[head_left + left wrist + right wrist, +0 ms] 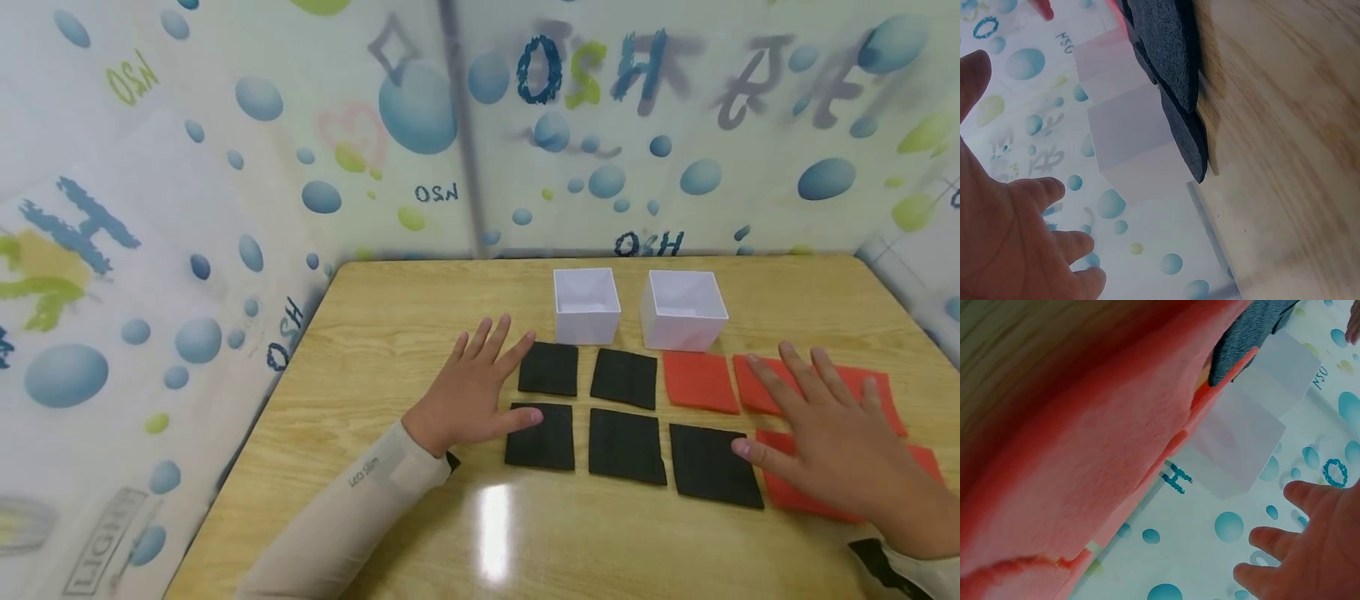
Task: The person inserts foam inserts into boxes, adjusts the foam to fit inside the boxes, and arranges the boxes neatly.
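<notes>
My left hand [471, 396] hovers with spread fingers at the left end of two rows of square pieces, its thumb overlapping a black square [542, 446] in the head view. Nothing is in it. Over the red pieces [832, 492] on the right, my right hand [843, 442] is likewise spread and holds nothing. Several black squares [626, 446] lie flat between the hands. A red square [701, 383] lies in the back row beside them. In the left wrist view the black pieces [1163, 47] look thick and soft-edged; the red sheet [1097, 444] fills much of the right wrist view.
Two open white boxes [587, 327] [682, 329] stand side by side behind the rows. The wooden table [360, 333] meets a wall [525, 167] patterned with blue and green drops at its back, and another patterned wall [187, 275] at its left.
</notes>
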Demonstrator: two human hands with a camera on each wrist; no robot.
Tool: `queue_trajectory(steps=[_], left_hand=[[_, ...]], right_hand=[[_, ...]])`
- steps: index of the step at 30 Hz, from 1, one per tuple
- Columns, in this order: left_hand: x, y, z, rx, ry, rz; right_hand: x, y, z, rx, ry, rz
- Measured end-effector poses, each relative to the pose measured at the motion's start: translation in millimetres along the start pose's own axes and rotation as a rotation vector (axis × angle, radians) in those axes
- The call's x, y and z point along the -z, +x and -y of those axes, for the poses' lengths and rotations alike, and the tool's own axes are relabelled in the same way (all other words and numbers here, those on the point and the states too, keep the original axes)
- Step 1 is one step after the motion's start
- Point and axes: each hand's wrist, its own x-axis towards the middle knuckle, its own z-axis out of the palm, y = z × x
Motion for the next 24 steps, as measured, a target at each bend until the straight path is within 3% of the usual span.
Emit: queue_trajectory(steps=[9, 16, 24], left_hand=[[1.2, 8.3, -0.3, 0.014, -0.048, 0.001], [4.2, 20.8, 1.6, 0.027, -0.109, -0.018], [13.4, 42.8, 6.2, 0.043, -0.322, -0.05]], right_hand=[[3.0, 7.5, 8.9, 0.019, 0.114, 0.115], [6.9, 10.6, 15.2, 0.012, 0.158, 0.147], [7.5, 15.2, 9.2, 0.024, 0.239, 0.169]])
